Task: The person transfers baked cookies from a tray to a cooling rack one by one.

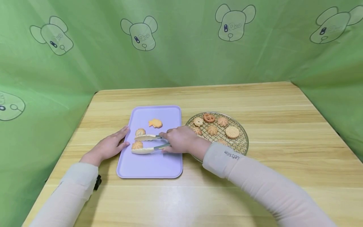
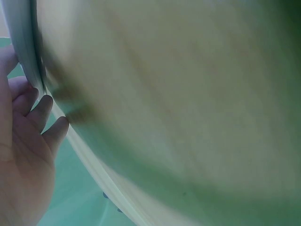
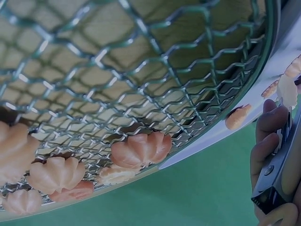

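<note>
My right hand [image 1: 181, 139] grips a pair of tongs [image 1: 143, 151] with cream tips and metal arms. The tips are spread over the lavender tray [image 1: 150, 168], on either side of a ridged cookie [image 1: 137, 144] that lies there. Just beyond the tips sits a round, scalloped cookie [image 1: 140, 131]; farther back on the tray is a fish-shaped cookie [image 1: 155, 123]. In the right wrist view the metal end of the tongs [image 3: 281, 172] shows within the fingers. With fingers extended, my left hand [image 1: 109, 146] rests against the tray's left edge.
Right of the tray stands a round wire rack [image 1: 241, 143], partly behind my right forearm. On it are a pretzel-shaped cookie [image 1: 209, 118], a large round cracker [image 1: 232, 132] and several ridged cookies [image 1: 212, 130]. A green curtain [image 1: 184, 63] hangs behind the wooden table [image 1: 283, 126].
</note>
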`<state>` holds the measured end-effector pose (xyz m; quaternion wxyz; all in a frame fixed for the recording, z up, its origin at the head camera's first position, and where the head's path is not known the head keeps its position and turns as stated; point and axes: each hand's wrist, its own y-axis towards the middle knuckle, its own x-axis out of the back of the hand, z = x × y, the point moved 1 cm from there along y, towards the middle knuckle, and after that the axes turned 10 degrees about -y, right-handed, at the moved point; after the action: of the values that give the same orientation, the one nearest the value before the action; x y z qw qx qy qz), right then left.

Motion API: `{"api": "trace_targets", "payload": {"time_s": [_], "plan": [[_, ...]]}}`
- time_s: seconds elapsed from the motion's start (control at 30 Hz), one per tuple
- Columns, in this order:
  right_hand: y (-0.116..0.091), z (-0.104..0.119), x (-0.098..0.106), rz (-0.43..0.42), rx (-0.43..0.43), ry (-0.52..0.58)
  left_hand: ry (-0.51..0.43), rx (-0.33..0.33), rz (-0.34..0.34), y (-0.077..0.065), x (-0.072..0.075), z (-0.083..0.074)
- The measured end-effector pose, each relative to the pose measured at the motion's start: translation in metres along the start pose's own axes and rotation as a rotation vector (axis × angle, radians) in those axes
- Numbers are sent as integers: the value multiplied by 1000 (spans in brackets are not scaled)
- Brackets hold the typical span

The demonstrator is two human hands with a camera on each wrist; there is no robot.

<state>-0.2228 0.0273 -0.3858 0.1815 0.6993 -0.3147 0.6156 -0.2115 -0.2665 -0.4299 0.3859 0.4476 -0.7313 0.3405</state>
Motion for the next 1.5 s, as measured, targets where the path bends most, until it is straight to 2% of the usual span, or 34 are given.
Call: {"api": "trace_targets", "payload": {"time_s": [0.47,0.73,1.07,1.5], "plan": [[-5,-6,-3,-35,17,28,8,7,3,1,1,0],[-14,-12,-2,-59,-5,70,10,-1,3,1,0,1],[-26,-26,-7,-197,23,94,5,0,2,0,0,0],[-46,-46,-10,-285,47,80,3,-5,-2,-1,-1,1]]}}
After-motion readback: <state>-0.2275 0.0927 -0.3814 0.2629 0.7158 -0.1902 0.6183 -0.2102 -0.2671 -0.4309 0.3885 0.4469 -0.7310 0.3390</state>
